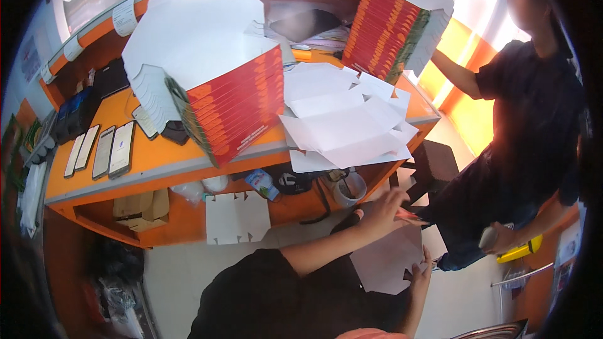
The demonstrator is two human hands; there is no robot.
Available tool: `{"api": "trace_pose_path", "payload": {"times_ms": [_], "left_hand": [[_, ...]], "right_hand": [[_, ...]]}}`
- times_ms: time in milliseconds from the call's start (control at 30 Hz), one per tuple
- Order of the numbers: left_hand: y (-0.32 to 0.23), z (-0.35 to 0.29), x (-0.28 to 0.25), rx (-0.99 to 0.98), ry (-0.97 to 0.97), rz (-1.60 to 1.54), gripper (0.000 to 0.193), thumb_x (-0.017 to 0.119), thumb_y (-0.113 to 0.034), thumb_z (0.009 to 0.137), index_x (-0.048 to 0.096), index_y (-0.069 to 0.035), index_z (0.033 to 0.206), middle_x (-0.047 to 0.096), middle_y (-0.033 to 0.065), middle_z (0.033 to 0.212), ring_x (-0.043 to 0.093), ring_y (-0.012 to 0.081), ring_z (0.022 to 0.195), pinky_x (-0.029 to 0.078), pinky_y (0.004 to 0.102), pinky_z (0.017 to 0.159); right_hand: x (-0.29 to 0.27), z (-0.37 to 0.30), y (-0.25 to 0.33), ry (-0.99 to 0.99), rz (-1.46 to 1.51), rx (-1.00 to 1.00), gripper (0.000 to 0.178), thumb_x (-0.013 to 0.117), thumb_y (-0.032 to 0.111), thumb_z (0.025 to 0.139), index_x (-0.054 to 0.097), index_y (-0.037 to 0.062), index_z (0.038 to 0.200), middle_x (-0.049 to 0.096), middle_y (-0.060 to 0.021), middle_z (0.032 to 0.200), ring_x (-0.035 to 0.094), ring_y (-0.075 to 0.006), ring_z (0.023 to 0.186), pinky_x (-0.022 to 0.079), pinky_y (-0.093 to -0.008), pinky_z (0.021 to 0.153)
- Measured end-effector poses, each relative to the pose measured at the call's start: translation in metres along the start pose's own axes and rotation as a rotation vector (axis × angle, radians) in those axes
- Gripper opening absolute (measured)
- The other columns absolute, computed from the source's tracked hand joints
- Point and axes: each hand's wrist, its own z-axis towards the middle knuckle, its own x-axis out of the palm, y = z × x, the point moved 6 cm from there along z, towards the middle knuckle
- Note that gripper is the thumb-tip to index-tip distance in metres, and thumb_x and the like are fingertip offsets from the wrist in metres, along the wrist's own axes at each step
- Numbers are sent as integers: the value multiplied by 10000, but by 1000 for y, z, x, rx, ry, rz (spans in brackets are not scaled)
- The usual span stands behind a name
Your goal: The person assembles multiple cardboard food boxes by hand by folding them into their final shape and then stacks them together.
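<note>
A partly folded cardboard box blank [389, 258], its pale inner side up, lies over my lap. My left hand [384, 212] is closed at its far edge, where a strip of red printed side shows. With my right hand [422, 271] I grip the blank's near right edge, beside a notched corner. On the counter ahead stands a tall stack of nested red boxes [235, 103] with white insides. To its right several loose white box blanks [352, 119] overlap in a pile. A second stack of red boxes [386, 31] rises behind them.
Several phones [120, 149] lie on the orange counter [188, 172] at left. Below, a shelf holds a brown carton [141, 208], a white blank [237, 218] sticking out and a plastic tub [349, 189]. Close on the right, another person [527, 107] stands with a small object in one hand.
</note>
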Motion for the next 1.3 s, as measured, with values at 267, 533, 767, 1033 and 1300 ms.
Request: {"api": "trace_pose_path", "payload": {"times_ms": [267,533,767,1033,1300], "left_hand": [[69,-62,88,-686,59,-510,532,646,-361,830,379,-27,1145,455,86,1063,495,208,985,433,337,794],[62,-27,128,-589,204,-654,365,494,-164,894,438,-36,1231,489,66,1142,493,144,1038,428,270,834],[44,-20,154,-775,329,-976,468,478,12,866,337,-57,1307,470,93,1181,509,221,1089,474,409,892],[36,-25,162,-635,643,-631,475,537,-16,859,369,-68,1301,498,79,1158,538,202,1037,495,372,867],[17,-30,181,-565,831,-625,421,654,-122,822,503,-13,1199,554,58,1132,538,146,1015,455,294,835]], "right_hand": [[-10,8,-19,-234,220,3,501,411,39,862,346,98,1355,517,-110,1130,551,-157,844,492,-246,566],[-36,2,-3,-135,-231,-156,525,457,-64,787,428,38,1301,453,-146,1315,388,-258,1266,270,-320,1053],[-63,-7,-16,-90,325,-13,440,477,112,882,415,47,1312,484,-162,1260,461,-177,1148,386,-334,914],[-95,-12,-13,30,326,-124,793,583,504,807,279,80,1403,457,-90,1333,396,-269,1245,312,-415,1006],[-89,-10,20,155,-406,0,458,528,179,888,417,142,1330,604,-243,908,604,-368,765,472,-381,715]]}}
